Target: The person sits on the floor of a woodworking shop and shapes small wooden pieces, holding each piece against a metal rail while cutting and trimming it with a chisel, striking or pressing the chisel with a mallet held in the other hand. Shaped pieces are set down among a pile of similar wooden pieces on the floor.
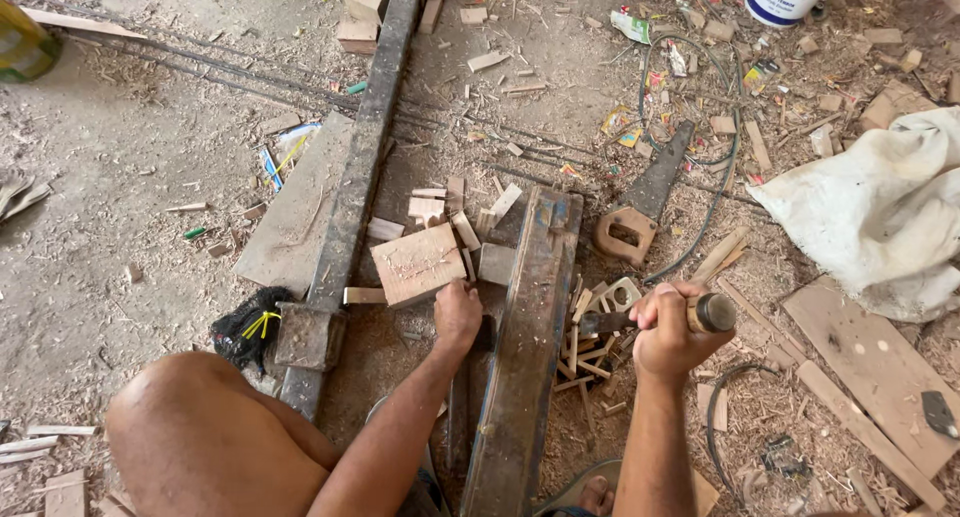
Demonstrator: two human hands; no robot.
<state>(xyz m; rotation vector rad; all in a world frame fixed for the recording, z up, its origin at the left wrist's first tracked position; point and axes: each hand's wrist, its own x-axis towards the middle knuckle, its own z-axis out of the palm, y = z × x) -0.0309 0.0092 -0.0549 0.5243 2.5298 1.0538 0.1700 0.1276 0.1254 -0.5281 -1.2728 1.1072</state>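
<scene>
Hammer (650, 317) in the right hand (670, 332): the fingers are wrapped tight round its wooden handle, the dark head pointing left toward a long, worn metal beam (525, 347) that lies on the sawdust floor. The left hand (458, 312) is curled closed, knuckles up, pressing on something low beside that beam; I cannot tell what it pinches, if anything. Just above it lies a pale wood block (418, 264) among short offcuts. A second, darker beam (350, 192) runs alongside further left, and a handsaw (640, 202) lies beyond the hammer, with a white sack (880, 212) off to the right. To my eye this is the striking step, the hammer raised and ready. The next blow would call for a steady left hand and a short, aimed swing.
</scene>
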